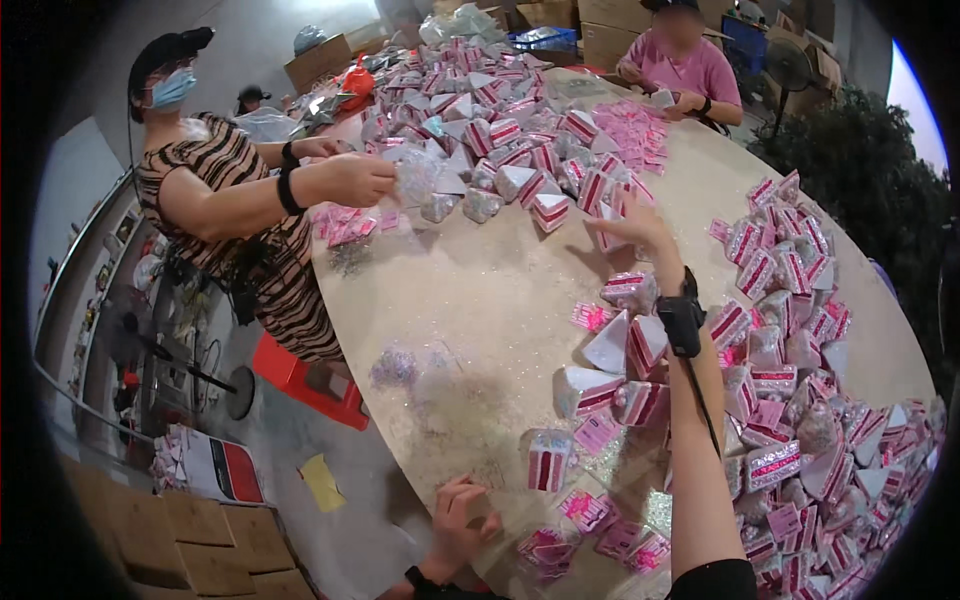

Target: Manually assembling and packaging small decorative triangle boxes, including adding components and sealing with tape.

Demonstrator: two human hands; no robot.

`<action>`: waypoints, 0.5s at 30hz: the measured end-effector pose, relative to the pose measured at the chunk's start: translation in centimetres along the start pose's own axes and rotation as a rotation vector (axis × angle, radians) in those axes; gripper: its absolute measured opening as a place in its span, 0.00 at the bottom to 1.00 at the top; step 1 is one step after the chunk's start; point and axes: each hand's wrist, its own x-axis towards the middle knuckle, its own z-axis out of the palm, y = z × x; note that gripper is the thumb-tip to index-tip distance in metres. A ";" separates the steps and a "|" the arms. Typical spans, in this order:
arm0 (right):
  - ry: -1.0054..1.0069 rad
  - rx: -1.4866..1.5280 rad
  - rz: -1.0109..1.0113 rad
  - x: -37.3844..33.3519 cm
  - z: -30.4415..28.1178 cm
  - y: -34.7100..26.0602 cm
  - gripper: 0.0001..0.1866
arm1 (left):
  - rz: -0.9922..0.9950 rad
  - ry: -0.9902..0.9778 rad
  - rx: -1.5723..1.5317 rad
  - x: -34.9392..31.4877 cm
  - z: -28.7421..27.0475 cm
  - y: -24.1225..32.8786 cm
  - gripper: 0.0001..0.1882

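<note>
My right hand [642, 228] stretches far across the table, its fingers spread against the near edge of a heap of cake-slice-shaped pieces [550, 211], white with pink and dark red stripes. A slice lies under its fingers, but no closed grip shows. My left hand [462, 518] hovers low at the near table edge, loosely curled with thumb and fingers apart and nothing visible in it. Close to it stand a single glittery slice [549, 460] and pink printed cards [588, 510]. Several more slices [594, 391] lie beside my right forearm.
A large heap of slices [790, 390] covers the table's [490, 290] right side. Across to the left, a standing person [220, 200] holds a clear glittery bag [412, 178]. Another person [685, 70] sits at the far right. A red stool [310, 385] stands left of the table.
</note>
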 end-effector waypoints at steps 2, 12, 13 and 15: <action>-0.062 -0.080 -0.058 0.3 2.2 0.3 0.55 | -0.006 -0.004 0.003 0.2 -0.4 0.2 0.21; 0.079 0.108 -0.190 0.9 3.6 4.8 0.54 | 0.020 -0.015 -0.051 0.6 -0.2 0.7 0.19; 0.151 0.144 -0.181 0.5 2.7 5.1 0.54 | 0.020 -0.008 -0.065 0.4 0.3 0.2 0.19; 0.231 0.147 -0.144 -1.2 0.4 3.8 0.51 | 0.011 -0.005 -0.085 0.2 0.4 0.3 0.19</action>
